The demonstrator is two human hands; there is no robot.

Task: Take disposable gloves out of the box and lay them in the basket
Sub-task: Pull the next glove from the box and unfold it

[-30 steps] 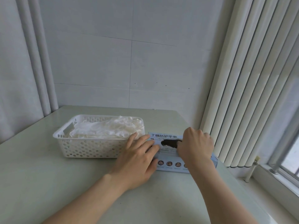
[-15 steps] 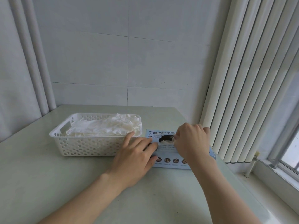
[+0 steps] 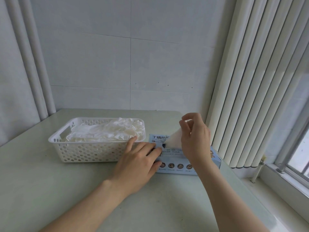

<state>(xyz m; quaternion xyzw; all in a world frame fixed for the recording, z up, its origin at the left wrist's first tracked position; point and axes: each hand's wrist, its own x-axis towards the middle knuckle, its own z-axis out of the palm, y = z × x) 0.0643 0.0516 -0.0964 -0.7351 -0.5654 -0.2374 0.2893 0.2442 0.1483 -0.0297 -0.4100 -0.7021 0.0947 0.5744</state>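
A light blue glove box (image 3: 175, 162) lies flat on the table, right of a white perforated basket (image 3: 87, 151). The basket holds a heap of white gloves (image 3: 108, 131). My left hand (image 3: 138, 163) rests flat on the box's left end, fingers spread, pressing it down. Above the box's opening, my right hand (image 3: 194, 138) pinches a white glove (image 3: 174, 138) that stretches up out of the slot. The glove's lower end is still inside the box.
The pale table (image 3: 66, 198) meets the tiled wall at the back. White vertical blinds (image 3: 250, 81) hang close behind the box on the right, and a window sill (image 3: 284, 180) runs beyond the table's right edge.
My right hand has risen from the box's opening, drawing a white glove up out of it. My left hand has stayed on the box.
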